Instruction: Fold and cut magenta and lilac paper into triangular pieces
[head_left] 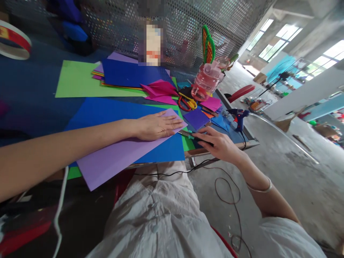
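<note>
My left hand (156, 126) lies flat, fingers apart, on a light purple paper sheet (118, 154) that rests across a blue sheet (107, 111) on the table. My right hand (219, 143) is closed around a utility knife (189, 134) with a dark handle, its blade end touching the purple sheet's right corner. A bracelet sits on my right wrist.
Behind lie a green sheet (72, 80), a stack of coloured paper (129, 73), folded pink paper (161, 89), scissors (186, 102), a pink water bottle (205, 80) and a blue glue gun (239, 116) with its cord trailing to the floor. A metal mesh panel (185, 28) backs the table.
</note>
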A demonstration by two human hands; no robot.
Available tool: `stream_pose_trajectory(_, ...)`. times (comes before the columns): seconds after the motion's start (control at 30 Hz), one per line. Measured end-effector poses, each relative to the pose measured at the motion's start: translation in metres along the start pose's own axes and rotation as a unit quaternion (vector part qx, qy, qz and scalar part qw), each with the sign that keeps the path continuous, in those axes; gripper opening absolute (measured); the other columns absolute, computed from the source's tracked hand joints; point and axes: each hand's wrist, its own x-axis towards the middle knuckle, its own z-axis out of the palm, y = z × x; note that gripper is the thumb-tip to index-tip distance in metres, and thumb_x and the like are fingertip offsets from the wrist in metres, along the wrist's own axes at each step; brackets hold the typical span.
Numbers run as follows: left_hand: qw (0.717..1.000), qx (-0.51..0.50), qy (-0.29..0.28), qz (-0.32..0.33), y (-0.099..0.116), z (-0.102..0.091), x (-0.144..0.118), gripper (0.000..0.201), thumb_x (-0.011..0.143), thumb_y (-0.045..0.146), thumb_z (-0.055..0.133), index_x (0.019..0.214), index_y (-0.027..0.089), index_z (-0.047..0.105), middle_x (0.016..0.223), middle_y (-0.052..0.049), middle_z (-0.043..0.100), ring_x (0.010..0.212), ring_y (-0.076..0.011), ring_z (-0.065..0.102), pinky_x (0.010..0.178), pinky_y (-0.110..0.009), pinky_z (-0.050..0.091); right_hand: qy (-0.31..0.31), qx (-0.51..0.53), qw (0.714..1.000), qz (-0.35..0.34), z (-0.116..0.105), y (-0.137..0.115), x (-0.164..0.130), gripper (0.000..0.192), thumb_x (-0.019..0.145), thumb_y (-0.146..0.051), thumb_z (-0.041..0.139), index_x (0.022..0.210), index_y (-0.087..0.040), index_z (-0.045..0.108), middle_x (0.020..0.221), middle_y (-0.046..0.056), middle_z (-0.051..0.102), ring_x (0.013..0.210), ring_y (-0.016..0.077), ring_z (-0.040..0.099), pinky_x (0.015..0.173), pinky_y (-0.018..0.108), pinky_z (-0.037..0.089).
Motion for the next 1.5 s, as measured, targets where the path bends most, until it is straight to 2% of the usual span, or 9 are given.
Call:
stream_pose_trajectory(0.17,0.999,0.032,-0.036,-0.007,-0.012,0.007,0.010,0.060,0.112,0.042,0.021,0.170,0.027,0.026,0.178,0.001,0.024,0.166,-0.0163,0.016,0.134,-0.042,-0.001,0.008,-0.051,0.998,-0.027,0.003,0.000,0.001,0.037,0.109,-0.024,0.047,0.138,-0.020,0.071,0.128,0.014,0.071,0.110,0.0258,0.072,0.094,0.041,0.062)
stream_pose_trajectory(0.33,1.000,0.013,-0.010,0.003,-0.019,0.013,0.012,0.062,0.110,0.046,0.017,0.169,0.030,0.028,0.177,0.002,0.027,0.165,-0.0166,0.019,0.133,-0.042,0.000,0.010,-0.053,0.998,-0.031,0.005,-0.004,-0.002,0.038,0.110,-0.024,0.044,0.138,-0.018,0.070,0.128,0.016,0.071,0.113,0.0259,0.071,0.095,0.042,0.063)
stream_pose_trajectory(0.5,1.000,0.022,-0.009,0.006,-0.020,0.015,0.012,0.063,0.109,0.046,0.017,0.169,0.031,0.028,0.177,0.003,0.028,0.165,-0.0166,0.019,0.133,-0.042,0.000,0.027,-0.066,0.997,-0.037,0.007,-0.007,-0.002,0.038,0.110,-0.023,0.044,0.138,-0.018,0.069,0.127,0.015,0.072,0.109,0.0245,0.072,0.093,0.041,0.063)
stream_pose_trajectory(0.6,1.000,0.028,-0.013,0.003,-0.021,0.015,0.012,0.064,0.109,0.048,0.015,0.170,0.031,0.025,0.177,0.003,0.026,0.165,-0.0158,0.017,0.133,-0.041,-0.001,0.032,-0.082,0.995,-0.039,0.009,-0.007,0.000,0.041,0.110,-0.024,0.044,0.146,-0.017,0.063,0.126,0.015,0.072,0.108,0.0239,0.071,0.091,0.039,0.064)
stream_pose_trajectory(0.67,0.999,0.031,-0.016,0.004,-0.021,0.015,0.013,0.065,0.109,0.048,0.014,0.170,0.031,0.024,0.178,0.003,0.025,0.165,-0.0155,0.017,0.133,-0.040,-0.001,0.025,-0.098,0.994,-0.039,0.010,-0.007,0.000,0.044,0.110,-0.024,0.042,0.151,-0.015,0.058,0.126,0.016,0.071,0.108,0.0245,0.071,0.090,0.039,0.064)
stream_pose_trajectory(0.83,1.000,0.025,-0.017,0.002,-0.020,0.013,0.012,0.065,0.109,0.048,0.014,0.170,0.031,0.026,0.177,0.003,0.026,0.165,-0.0163,0.017,0.133,-0.042,0.000,-0.006,-0.125,0.991,-0.048,0.010,-0.008,-0.001,0.047,0.110,-0.019,0.035,0.150,-0.013,0.059,0.130,0.018,0.068,0.110,0.0254,0.069,0.088,0.039,0.064)
stream_pose_trajectory(1.0,1.000,0.025,-0.017,0.001,-0.021,0.014,0.011,0.065,0.108,0.049,0.015,0.170,0.032,0.024,0.177,0.004,0.025,0.165,-0.0167,0.017,0.133,-0.044,0.000,-0.034,-0.163,0.985,-0.042,0.010,-0.012,-0.004,0.048,0.108,-0.014,0.038,0.152,-0.013,0.057,0.131,0.019,0.067,0.110,0.0263,0.069,0.087,0.039,0.065)
stream_pose_trajectory(1.23,0.999,0.027,-0.019,-0.007,-0.019,0.014,0.012,0.066,0.107,0.049,0.014,0.170,0.032,0.025,0.177,0.004,0.026,0.165,-0.0166,0.017,0.133,-0.043,-0.001,-0.041,-0.168,0.984,-0.047,0.007,-0.016,-0.007,0.050,0.105,-0.011,0.037,0.151,-0.011,0.057,0.131,0.019,0.067,0.110,0.0285,0.069,0.085,0.040,0.066)
stream_pose_trajectory(1.5,1.000,0.019,-0.018,-0.004,-0.018,0.013,0.012,0.064,0.108,0.047,0.016,0.170,0.032,0.025,0.178,0.005,0.025,0.165,-0.0165,0.016,0.133,-0.044,-0.001,-0.051,-0.165,0.984,-0.043,0.003,-0.018,-0.001,0.050,0.107,-0.014,0.035,0.153,-0.014,0.056,0.133,0.019,0.066,0.110,0.0274,0.068,0.082,0.038,0.065)
